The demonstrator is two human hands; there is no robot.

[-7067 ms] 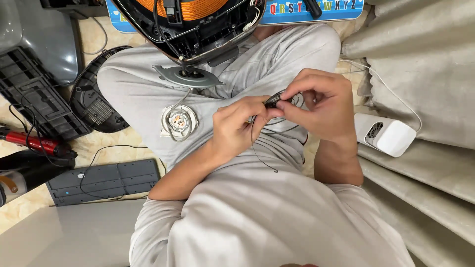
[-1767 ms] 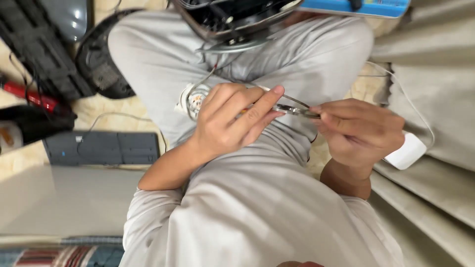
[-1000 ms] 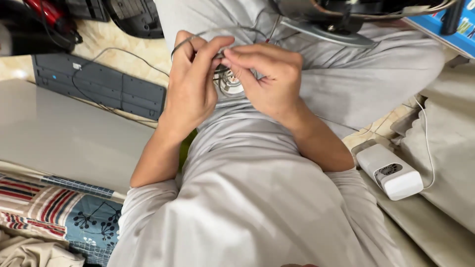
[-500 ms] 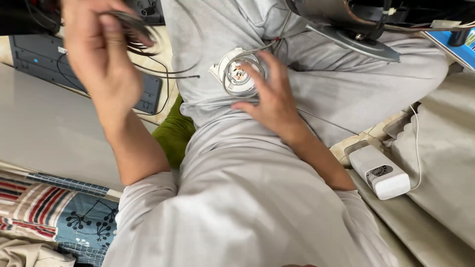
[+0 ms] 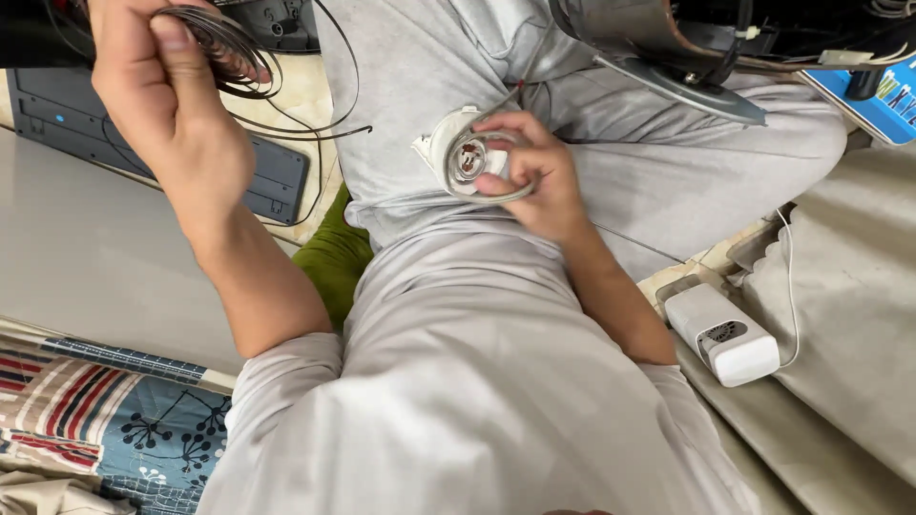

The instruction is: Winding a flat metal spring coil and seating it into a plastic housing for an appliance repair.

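Note:
My left hand (image 5: 167, 91) is raised at the upper left and grips a coil of thin dark flat spring strip (image 5: 229, 52), whose loose loops trail down toward the floor. My right hand (image 5: 530, 172) rests on my lap and holds a round white plastic housing (image 5: 458, 157) with a metal hub in its middle. A thin wire runs from the housing up toward the dark machine base (image 5: 658, 48) at the top. I sit cross-legged in grey trousers.
A flat dark grey device (image 5: 277, 172) lies on the floor at upper left, beside a grey board (image 5: 86, 277). A small white box with a cable (image 5: 720, 334) sits at right on beige cloth. A patterned cloth (image 5: 86, 420) lies at lower left.
My hands were together over the white housing. My left hand has since pulled away up and to the left with the dark spring coil, while the right hand stays on the housing.

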